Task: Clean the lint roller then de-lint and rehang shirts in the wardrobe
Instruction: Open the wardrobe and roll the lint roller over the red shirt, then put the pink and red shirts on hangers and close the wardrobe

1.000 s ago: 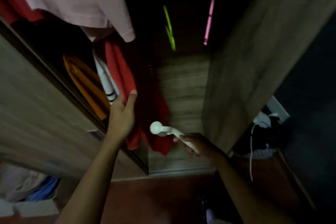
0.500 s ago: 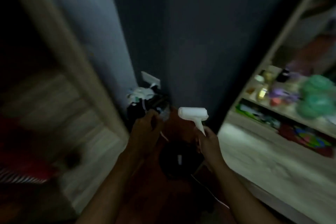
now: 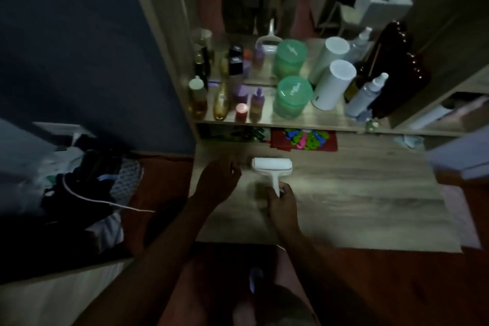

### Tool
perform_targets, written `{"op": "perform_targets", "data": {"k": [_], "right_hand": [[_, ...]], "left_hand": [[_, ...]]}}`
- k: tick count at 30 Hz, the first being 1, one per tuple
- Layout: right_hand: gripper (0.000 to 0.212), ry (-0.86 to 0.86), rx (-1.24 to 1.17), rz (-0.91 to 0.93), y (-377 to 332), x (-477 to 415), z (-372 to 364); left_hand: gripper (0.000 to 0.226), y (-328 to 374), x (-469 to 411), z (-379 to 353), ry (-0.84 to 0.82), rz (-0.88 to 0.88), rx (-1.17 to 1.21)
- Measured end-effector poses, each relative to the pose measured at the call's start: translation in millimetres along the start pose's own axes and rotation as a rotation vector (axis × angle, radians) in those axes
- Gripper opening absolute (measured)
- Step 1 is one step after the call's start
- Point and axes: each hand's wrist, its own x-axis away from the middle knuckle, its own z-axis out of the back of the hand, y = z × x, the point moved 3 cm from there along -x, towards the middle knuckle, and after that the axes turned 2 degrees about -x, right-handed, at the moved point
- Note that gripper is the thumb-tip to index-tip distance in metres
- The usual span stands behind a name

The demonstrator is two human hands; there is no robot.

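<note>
The white lint roller is held over a wooden dressing table, its wide head pointing away from me. My right hand grips its handle from below. Just left of the roller head, my left hand hovers above the table's left edge with curled fingers and nothing in it. No shirts or wardrobe are in view.
A shelf behind the table holds several bottles, two green tubs and white cylinders in front of a mirror. A colourful red item lies below it. Dark clothes and a white cable lie at the left against a dark blue wall.
I have turned from the wardrobe and its red shirts, past the dark wall, to the dressing table. My left hand let go of the shirt; the roller stayed in my right hand.
</note>
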Motion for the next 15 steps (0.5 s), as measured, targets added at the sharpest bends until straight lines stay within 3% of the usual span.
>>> {"op": "perform_targets", "data": {"k": [3, 6, 11, 15], "right_hand": [[0.021, 0.040, 0.010, -0.003, 5.6, -22.1, 0.8], [0.029, 0.068, 0.067, 0.024, 11.8, -34.9, -6.9], [0.026, 0.036, 0.090, -0.012, 24.9, -44.2, -21.5], [0.053, 0.000, 0.156, 0.006, 33.4, -47.3, -34.0]], "left_hand": [[0.018, -6.7, -23.3, -37.6, 0.004, -0.027, -0.012], [0.016, -23.1, -37.3, -70.9, -0.143, 0.041, -0.166], [0.054, -59.1, -49.1, -86.7, -0.180, 0.109, -0.363], [0.065, -73.2, -42.4, -93.1, -0.225, 0.086, -0.451]]}}
